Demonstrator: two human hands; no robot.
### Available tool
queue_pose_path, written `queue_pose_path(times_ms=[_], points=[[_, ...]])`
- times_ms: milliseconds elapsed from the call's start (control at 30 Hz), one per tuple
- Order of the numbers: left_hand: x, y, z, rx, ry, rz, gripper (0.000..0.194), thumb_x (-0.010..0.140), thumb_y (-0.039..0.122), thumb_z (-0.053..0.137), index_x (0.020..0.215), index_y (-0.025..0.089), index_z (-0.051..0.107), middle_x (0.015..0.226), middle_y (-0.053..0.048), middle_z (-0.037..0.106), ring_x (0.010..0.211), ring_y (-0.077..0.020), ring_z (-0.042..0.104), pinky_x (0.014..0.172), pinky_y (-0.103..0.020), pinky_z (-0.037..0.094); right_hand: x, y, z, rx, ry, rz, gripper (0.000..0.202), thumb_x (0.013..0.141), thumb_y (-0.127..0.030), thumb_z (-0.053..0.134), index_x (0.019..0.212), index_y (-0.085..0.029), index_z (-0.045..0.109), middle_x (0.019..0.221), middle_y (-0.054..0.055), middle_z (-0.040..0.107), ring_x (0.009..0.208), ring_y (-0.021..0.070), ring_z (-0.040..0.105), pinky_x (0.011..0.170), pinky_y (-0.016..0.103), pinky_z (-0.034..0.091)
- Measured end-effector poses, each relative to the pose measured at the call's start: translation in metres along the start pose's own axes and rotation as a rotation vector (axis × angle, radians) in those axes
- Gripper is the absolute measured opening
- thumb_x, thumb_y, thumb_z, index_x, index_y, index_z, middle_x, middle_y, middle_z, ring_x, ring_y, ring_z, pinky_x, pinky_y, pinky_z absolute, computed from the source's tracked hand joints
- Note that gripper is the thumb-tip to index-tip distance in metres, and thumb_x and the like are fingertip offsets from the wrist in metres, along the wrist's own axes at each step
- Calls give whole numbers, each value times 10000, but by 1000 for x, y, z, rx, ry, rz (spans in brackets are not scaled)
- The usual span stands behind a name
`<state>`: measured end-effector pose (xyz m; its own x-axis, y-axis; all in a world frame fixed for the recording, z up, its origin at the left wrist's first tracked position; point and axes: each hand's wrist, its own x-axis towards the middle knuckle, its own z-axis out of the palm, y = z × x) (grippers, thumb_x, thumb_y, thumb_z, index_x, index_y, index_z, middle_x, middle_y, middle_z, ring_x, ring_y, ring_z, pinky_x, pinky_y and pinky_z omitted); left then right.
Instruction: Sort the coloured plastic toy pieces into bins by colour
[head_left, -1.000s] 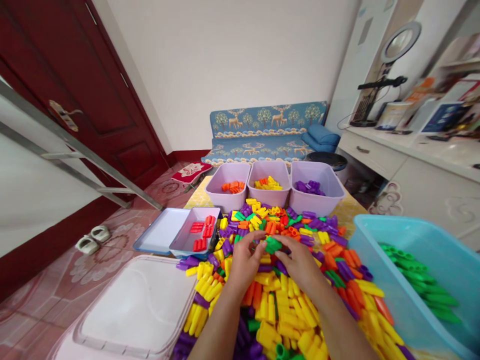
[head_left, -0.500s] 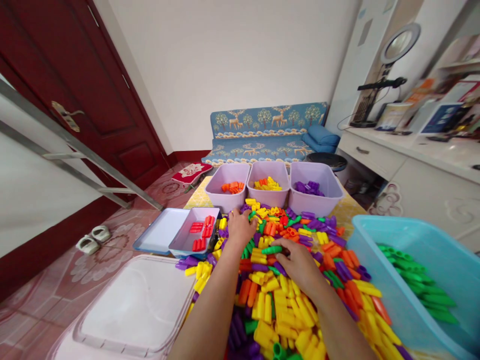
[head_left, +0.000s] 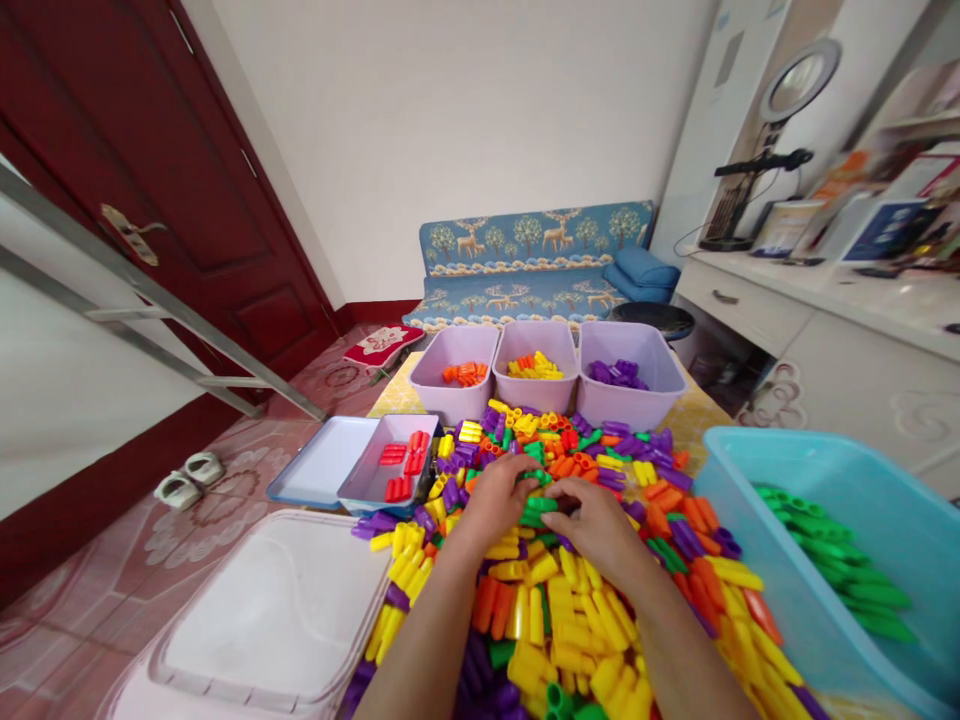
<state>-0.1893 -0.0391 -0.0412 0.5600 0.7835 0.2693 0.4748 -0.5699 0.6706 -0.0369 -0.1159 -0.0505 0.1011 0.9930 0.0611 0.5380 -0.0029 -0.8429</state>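
Note:
A large mixed pile of bullet-shaped plastic building pieces [head_left: 570, 610] in yellow, purple, orange, red and green covers the table in front of me. Over its middle, my right hand [head_left: 589, 515] is closed, pinching green plastic pieces [head_left: 537, 512] between thumb and fingers. My left hand [head_left: 501, 500] is close beside it, fingers curled on another green plastic piece [head_left: 535, 478]. The fingertips of both hands nearly meet, and parts of the held pieces are hidden by the fingers.
Three lilac bins hold orange [head_left: 454, 398], yellow-and-orange [head_left: 534, 395] and purple pieces [head_left: 634, 405]. On the right, a blue tub [head_left: 780, 580] contains green ones. Red pieces lie in a small box [head_left: 360, 490] at left, near a pale lid [head_left: 277, 600]. A patterned sofa [head_left: 525, 260] stands behind.
My left hand has moved back toward me and right, from the far part of the pile to beside my right hand. The right hand stays nearly in place with green pieces.

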Motion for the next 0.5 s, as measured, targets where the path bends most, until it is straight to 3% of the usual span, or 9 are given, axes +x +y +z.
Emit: queue_pose_path(times_ms=[200, 333, 500], points=[[-17, 0, 5, -550, 276, -144, 197, 872, 270, 504, 992, 147, 602, 894, -44, 661, 843, -178, 610, 772, -268, 463, 2, 0, -1, 198, 72, 8, 187, 685, -202, 590, 866, -184, 634, 792, 21, 681, 726, 184, 639, 681, 297, 490], [-15, -2, 2, -775, 264, -160, 237, 879, 321, 516, 1023, 149, 594, 955, -53, 671, 895, -186, 614, 792, -269, 464, 2, -5, -1, 225, 126, 27, 221, 692, -258, 595, 895, -171, 618, 847, 53, 692, 758, 203, 644, 718, 333, 500], [-17, -2, 3, -716, 226, -127, 249, 892, 339, 517, 1036, 156, 605, 1001, -56, 672, 937, -186, 608, 828, -271, 459, 2, -10, 3, 344, 143, -3, 280, 717, -311, 588, 958, -169, 597, 904, 74, 690, 823, 211, 654, 771, 348, 507]])
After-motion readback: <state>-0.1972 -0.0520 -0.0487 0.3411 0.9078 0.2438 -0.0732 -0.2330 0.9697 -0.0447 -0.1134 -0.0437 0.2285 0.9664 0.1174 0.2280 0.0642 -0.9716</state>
